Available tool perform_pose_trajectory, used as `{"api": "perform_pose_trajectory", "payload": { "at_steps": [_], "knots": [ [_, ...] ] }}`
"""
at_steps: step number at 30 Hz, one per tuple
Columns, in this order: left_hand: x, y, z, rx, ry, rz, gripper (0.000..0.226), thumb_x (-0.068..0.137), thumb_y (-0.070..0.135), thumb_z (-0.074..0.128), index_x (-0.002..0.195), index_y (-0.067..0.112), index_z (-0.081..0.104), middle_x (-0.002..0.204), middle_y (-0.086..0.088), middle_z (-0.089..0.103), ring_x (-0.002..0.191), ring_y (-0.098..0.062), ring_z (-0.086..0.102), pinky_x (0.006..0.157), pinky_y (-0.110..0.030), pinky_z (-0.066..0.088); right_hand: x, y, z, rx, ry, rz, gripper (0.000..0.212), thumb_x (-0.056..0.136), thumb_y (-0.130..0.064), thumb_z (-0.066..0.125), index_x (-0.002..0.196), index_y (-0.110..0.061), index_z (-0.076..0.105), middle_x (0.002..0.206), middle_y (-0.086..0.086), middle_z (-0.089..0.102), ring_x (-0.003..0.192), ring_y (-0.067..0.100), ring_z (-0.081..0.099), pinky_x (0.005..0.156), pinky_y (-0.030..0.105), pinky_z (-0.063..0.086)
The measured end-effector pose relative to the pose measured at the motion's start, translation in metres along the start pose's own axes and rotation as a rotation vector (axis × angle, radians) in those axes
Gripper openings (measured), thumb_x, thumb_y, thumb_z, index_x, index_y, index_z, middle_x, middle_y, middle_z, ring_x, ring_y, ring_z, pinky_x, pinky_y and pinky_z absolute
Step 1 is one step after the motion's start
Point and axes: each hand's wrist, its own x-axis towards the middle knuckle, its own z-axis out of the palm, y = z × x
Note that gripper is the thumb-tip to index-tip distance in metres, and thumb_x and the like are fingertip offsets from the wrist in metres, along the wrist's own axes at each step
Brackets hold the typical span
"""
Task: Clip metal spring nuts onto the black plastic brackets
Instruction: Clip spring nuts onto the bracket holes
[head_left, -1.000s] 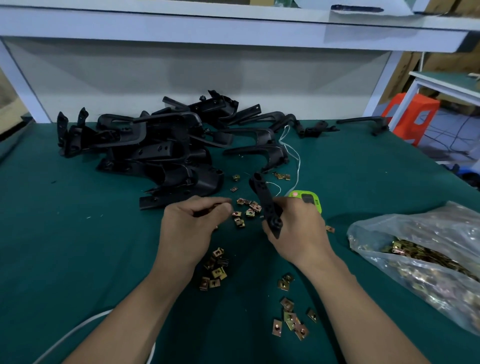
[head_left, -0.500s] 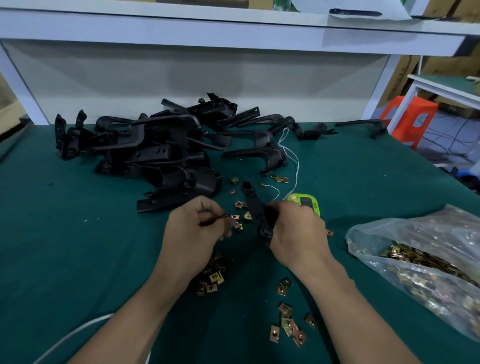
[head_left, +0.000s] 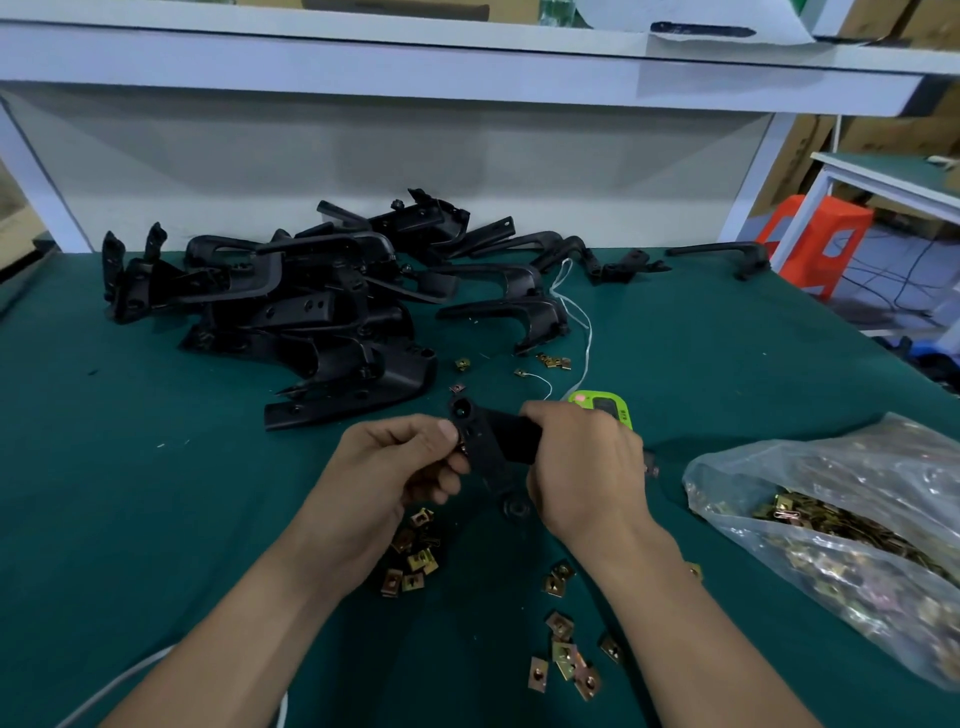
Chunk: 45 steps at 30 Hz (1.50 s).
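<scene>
My right hand (head_left: 587, 467) grips a black plastic bracket (head_left: 488, 447) above the green table, its flat strip angled from upper left to lower right. Pinched between thumb and fingers of my left hand (head_left: 395, 462) is a small metal spring nut (head_left: 461, 440), pressed against the bracket's left edge and mostly hidden. Loose brass-coloured spring nuts (head_left: 413, 564) lie under my hands, with another cluster of nuts (head_left: 566, 665) nearer me. A pile of black brackets (head_left: 291, 312) fills the back left of the table.
A clear plastic bag of spring nuts (head_left: 841, 540) lies at the right. A green device (head_left: 602, 408) sits behind my right hand, with white string (head_left: 579, 322) beyond it. A lone bracket (head_left: 722, 255) rests at the back right. A white shelf frame (head_left: 467, 73) spans the rear.
My left hand has moved right with the nut, up to the bracket's edge. My right hand has tilted the bracket and shifted its grip along it.
</scene>
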Motion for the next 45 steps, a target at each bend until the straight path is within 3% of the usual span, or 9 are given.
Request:
{"api": "perform_pose_trajectory", "payload": {
  "at_steps": [11,15,20,26,33,35,38,42,45],
  "knots": [
    [-0.003,0.003,0.002,0.092,0.056,0.066,0.03,0.079,0.038,0.073,0.062,0.015,0.068,0.061,-0.007,0.061,0.048,-0.013,0.05,0.047,-0.019,0.042,-0.001,0.0,-0.002,-0.071,0.023,0.026,0.042,0.056,0.009,0.058,0.074,-0.028,0.059,0.052,-0.009,0.026,0.05,0.012,0.024,0.045,0.024,0.008],
    [-0.003,0.002,0.001,0.164,0.067,0.088,0.031,0.082,0.036,0.072,0.057,0.017,0.065,0.055,-0.007,0.059,0.044,-0.014,0.047,0.044,-0.02,0.039,-0.001,0.0,-0.002,-0.083,-0.005,-0.012,0.043,0.053,0.004,0.035,0.076,-0.029,0.051,0.054,-0.011,0.03,0.064,0.022,0.039,0.047,0.026,0.01],
    [-0.002,0.003,-0.003,0.209,0.098,0.106,0.034,0.077,0.042,0.072,0.054,0.018,0.063,0.051,-0.006,0.056,0.043,-0.014,0.043,0.043,-0.018,0.038,-0.004,-0.008,-0.006,-0.097,-0.029,-0.027,0.042,0.05,-0.003,0.023,0.076,-0.028,0.044,0.056,-0.009,0.03,0.057,0.021,0.035,0.046,0.026,0.012],
    [-0.003,-0.002,0.001,0.107,0.181,0.062,0.035,0.076,0.042,0.074,0.055,0.018,0.059,0.05,-0.003,0.051,0.042,-0.01,0.039,0.04,-0.017,0.034,-0.009,-0.022,-0.002,-0.144,-0.021,-0.022,0.03,0.076,0.0,0.054,0.082,-0.027,0.043,0.078,-0.006,0.064,0.065,0.02,0.053,0.05,0.028,0.02],
    [-0.001,0.004,-0.006,-0.076,0.05,-0.113,0.031,0.078,0.045,0.068,0.061,0.02,0.074,0.054,-0.002,0.059,0.04,-0.008,0.043,0.04,-0.016,0.036,-0.009,-0.024,-0.004,0.054,-0.114,0.013,0.034,0.073,-0.006,0.068,0.084,-0.032,0.05,0.079,-0.005,0.065,0.08,0.025,0.065,0.048,0.03,0.02],
    [-0.001,0.007,-0.011,-0.151,-0.052,-0.122,0.03,0.084,0.033,0.068,0.084,0.004,0.076,0.05,0.0,0.057,0.037,-0.005,0.042,0.039,-0.014,0.035,-0.008,-0.024,-0.007,0.124,-0.121,0.004,0.033,0.071,-0.008,0.071,0.092,-0.032,0.062,0.079,-0.004,0.068,0.078,0.028,0.063,0.054,0.03,0.025],
    [-0.002,0.006,-0.011,-0.152,-0.095,-0.12,0.075,0.079,0.036,0.074,0.119,-0.023,0.054,0.046,0.001,0.053,0.035,-0.004,0.039,0.038,-0.012,0.033,-0.009,-0.023,-0.009,0.124,-0.127,-0.052,0.04,0.068,-0.009,0.071,0.099,-0.033,0.065,0.079,-0.005,0.069,0.079,0.027,0.064,0.057,0.029,0.028],
    [-0.001,0.0,-0.006,-0.043,-0.063,-0.034,0.068,0.084,0.036,0.079,0.105,-0.024,0.056,0.048,-0.001,0.052,0.04,-0.006,0.04,0.041,-0.013,0.033,-0.009,-0.021,-0.009,0.041,-0.103,-0.056,0.038,0.068,-0.011,0.072,0.084,-0.033,0.046,0.08,-0.005,0.066,0.081,0.025,0.066,0.047,0.029,0.018],
    [0.0,-0.003,-0.004,0.019,-0.026,0.025,0.06,0.079,0.046,0.071,0.084,-0.013,0.061,0.052,-0.003,0.055,0.042,-0.007,0.043,0.043,-0.013,0.036,-0.01,-0.02,-0.006,0.054,-0.122,-0.059,0.034,0.07,-0.023,0.077,0.088,-0.033,0.05,0.083,-0.005,0.066,0.083,0.024,0.066,0.055,0.029,0.03]
  ]
}}
